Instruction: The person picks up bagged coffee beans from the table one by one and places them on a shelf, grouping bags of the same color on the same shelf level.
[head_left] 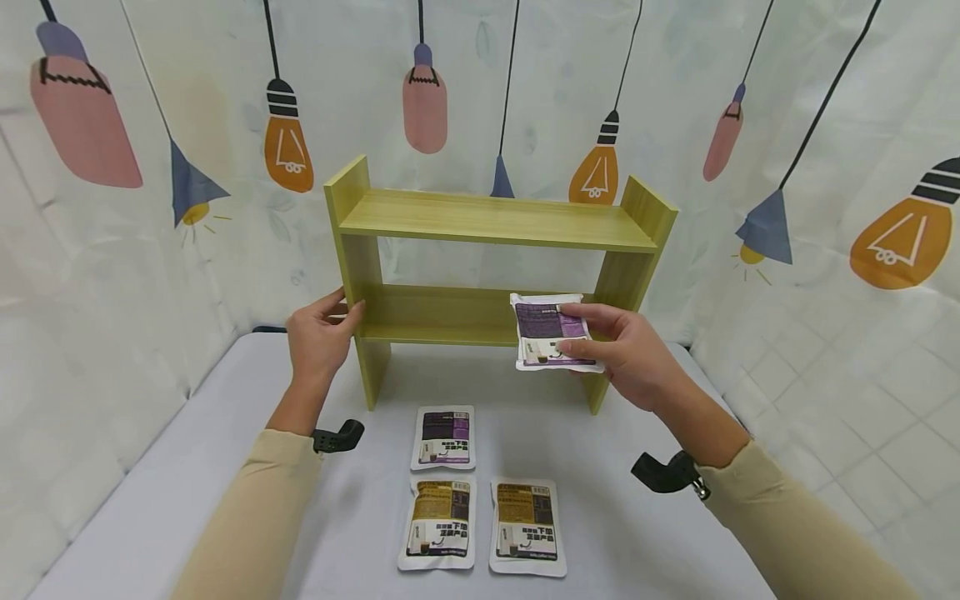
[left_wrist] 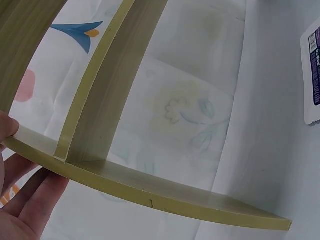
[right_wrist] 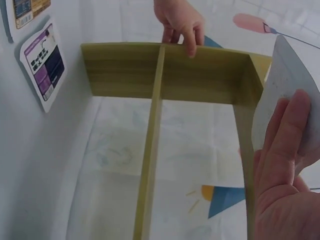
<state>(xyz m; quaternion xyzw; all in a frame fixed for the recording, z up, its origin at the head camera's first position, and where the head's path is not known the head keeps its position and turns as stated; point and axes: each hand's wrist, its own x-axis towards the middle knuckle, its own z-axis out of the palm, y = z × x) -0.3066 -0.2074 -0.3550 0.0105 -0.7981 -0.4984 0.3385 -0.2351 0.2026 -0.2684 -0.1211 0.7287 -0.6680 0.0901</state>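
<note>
A two-tier wooden shelf (head_left: pixel 495 221) in a yellow-green finish stands at the back of the white table. My left hand (head_left: pixel 321 337) grips the edge of its left side panel, thumb on the inner face and fingers outside, as the left wrist view also shows. In front of the shelf's lower right part, my right hand (head_left: pixel 626 350) holds a white pouch with a purple label (head_left: pixel 542 329) between thumb and fingers. The pouch's plain back (right_wrist: pixel 287 80) faces the right wrist camera, with fingers spread against it.
Another purple-labelled pouch (head_left: pixel 444 437) lies on the table (head_left: pixel 360 533) before the shelf. Nearer me are two brown-labelled pouches, a left one (head_left: pixel 439 523) and a right one (head_left: pixel 527 527). A curtain (head_left: pixel 480 100) printed with lamps hangs behind and at both sides.
</note>
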